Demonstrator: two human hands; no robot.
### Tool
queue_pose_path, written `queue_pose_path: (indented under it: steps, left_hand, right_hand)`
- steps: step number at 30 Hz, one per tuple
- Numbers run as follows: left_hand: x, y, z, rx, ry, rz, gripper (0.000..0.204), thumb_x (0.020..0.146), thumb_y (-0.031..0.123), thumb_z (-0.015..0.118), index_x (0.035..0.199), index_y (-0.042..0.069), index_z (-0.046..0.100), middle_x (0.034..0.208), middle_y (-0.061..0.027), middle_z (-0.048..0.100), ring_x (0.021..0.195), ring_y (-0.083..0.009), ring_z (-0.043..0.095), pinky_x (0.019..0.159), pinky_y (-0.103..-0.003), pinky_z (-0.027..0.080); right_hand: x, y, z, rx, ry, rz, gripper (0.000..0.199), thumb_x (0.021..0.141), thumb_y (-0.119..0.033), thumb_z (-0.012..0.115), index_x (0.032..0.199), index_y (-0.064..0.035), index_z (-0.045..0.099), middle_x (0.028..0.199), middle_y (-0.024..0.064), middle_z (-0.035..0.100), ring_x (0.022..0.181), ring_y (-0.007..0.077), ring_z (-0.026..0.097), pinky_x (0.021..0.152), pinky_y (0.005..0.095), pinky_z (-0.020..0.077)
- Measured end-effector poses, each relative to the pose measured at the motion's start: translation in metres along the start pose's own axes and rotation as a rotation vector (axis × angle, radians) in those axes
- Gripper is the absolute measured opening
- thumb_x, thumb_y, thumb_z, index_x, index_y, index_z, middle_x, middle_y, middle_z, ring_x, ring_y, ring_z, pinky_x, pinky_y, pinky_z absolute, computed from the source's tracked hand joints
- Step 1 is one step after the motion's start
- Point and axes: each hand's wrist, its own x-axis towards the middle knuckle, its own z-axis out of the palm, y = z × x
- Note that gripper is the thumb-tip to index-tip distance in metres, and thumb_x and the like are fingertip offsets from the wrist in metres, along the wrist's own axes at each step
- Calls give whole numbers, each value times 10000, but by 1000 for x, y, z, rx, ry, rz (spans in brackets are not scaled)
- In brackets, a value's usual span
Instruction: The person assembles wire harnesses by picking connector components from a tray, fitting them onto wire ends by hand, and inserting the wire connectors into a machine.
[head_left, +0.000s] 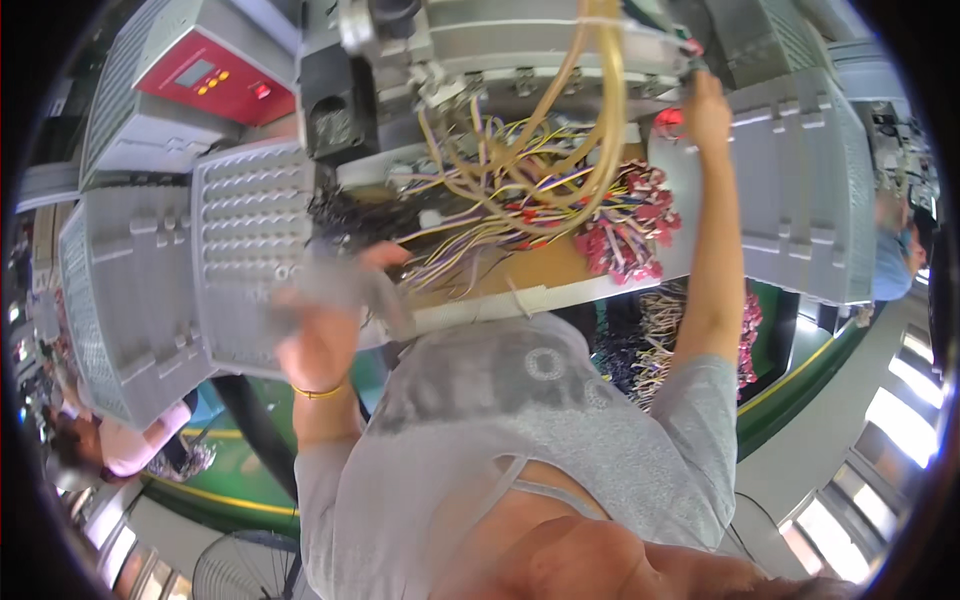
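Note:
My left hand (pixel 325 325) is over the left part of the bench, smeared by motion. A grey, blurred covering or object lies across its fingers, and I cannot make out what it is. Just right of it spreads a bundle of yellow, white and purple wires (pixel 465 250). At the upper right my arm is stretched out, and my right hand (pixel 706 110) is closed at a small dark part at the end of the machine (pixel 540 50). Below that hand sits a red button (pixel 668 122). Pink connectors (pixel 635 225) tip the wires at the right.
Clear yellowish tubes (pixel 610 100) loop down over the wires. A control box with a red front (pixel 215 75) stands at the upper left. Grey ribbed panels (pixel 800 190) flank the bench. More wires (pixel 660 335) hang below its right edge. Another person (pixel 130 440) is at the far left.

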Motion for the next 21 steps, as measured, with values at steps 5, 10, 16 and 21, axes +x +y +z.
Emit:
queue_pose_path:
  steps: [5, 10, 16, 21]
  left_hand:
    - [43, 38, 70, -861, -1031, -63, 552, 932, 350, 184, 527, 76, 439, 535, -124, 496, 547, -283, 538, 760, -680, 295]
    - [57, 43, 85, -1213, -920, -367, 474, 935, 292, 146, 510, 101, 235, 472, -106, 332, 459, -268, 415, 710, -728, 286]
    - [35, 64, 85, -1049, -897, -429, 359, 830, 19, 299, 480, 88, 252, 465, -121, 365, 452, -250, 419, 741, -710, 301]
    - [27, 68, 74, -997, -875, -331, 347, 758, -55, 370, 467, 88, 246, 460, -121, 368, 457, -258, 429, 743, -677, 331]
  right_hand:
    - [-14, -38, -40, 527, -29, 439, 252, 801, -122, 535, 1032, -21, 535, 754, 105, 612, 753, 220, 599, 654, 306, 456]
    - [-57, -107, -85, 735, -242, 332, 242, 784, -115, 573, 1014, -39, 564, 760, 75, 604, 706, 170, 560, 652, 299, 446]
    - [-58, -159, -82, 486, -184, -101, 187, 685, -128, 624, 839, -34, 574, 612, 102, 500, 583, 236, 528, 514, 334, 420]
    - [-55, -172, -85, 292, -410, -35, 251, 677, -155, 657, 890, -49, 576, 736, 146, 574, 666, 325, 557, 578, 391, 432]
